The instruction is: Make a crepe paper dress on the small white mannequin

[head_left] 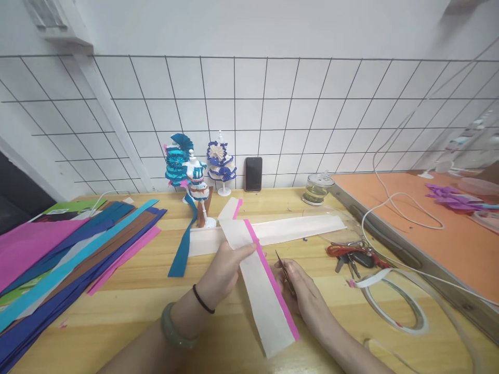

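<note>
My left hand (230, 265) is closed on a cream crepe paper strip (262, 301) with a bright pink band along its right edge, thumb on top. The strip slants across the table toward me, its far end folded back. Beside the pink edge, my right hand (298, 288) grips a pair of dark scissors (286, 270), the pointed tip showing past the fingers and the handles mostly hidden. Behind my left hand, another cream strip (304, 229) lies flat across the table. A teal strip (180, 257) hangs down near a small white dress form (196, 179) wrapped in paper.
Coloured paper strips (81, 254) are piled at left. Two more decorated forms and a phone (253, 174) stand by the tiled wall. A glass jar (316, 188), keys (356, 258), a tape roll (405, 306) and a white cable (364, 223) lie to the right, beside an orange surface (413, 223).
</note>
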The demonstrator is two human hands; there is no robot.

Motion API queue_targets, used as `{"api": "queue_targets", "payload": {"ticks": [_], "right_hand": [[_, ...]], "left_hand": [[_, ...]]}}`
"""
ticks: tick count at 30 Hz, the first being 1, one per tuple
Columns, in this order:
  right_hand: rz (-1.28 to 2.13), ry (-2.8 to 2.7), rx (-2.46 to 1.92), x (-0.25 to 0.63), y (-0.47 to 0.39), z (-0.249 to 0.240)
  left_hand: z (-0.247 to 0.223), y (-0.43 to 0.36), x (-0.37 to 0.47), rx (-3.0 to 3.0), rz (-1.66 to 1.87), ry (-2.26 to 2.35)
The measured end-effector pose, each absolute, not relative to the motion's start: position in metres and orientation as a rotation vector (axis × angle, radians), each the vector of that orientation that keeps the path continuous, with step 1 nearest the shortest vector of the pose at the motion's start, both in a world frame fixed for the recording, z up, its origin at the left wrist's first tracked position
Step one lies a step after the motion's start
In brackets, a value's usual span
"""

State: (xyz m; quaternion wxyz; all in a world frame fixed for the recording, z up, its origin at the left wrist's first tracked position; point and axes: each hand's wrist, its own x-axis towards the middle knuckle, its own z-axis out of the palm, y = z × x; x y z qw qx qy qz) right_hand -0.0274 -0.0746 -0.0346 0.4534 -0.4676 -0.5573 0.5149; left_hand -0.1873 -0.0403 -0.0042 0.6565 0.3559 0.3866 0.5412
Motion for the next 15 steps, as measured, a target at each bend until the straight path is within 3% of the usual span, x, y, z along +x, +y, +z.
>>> {"api": "queue_targets", "payload": {"ticks": [15], "right_hand": [[1.291,-1.426,-1.202,-0.030,-0.077,-0.040]], "left_hand": [[-0.013,-0.051,-0.173,0.824,1.135,0.845]]}}
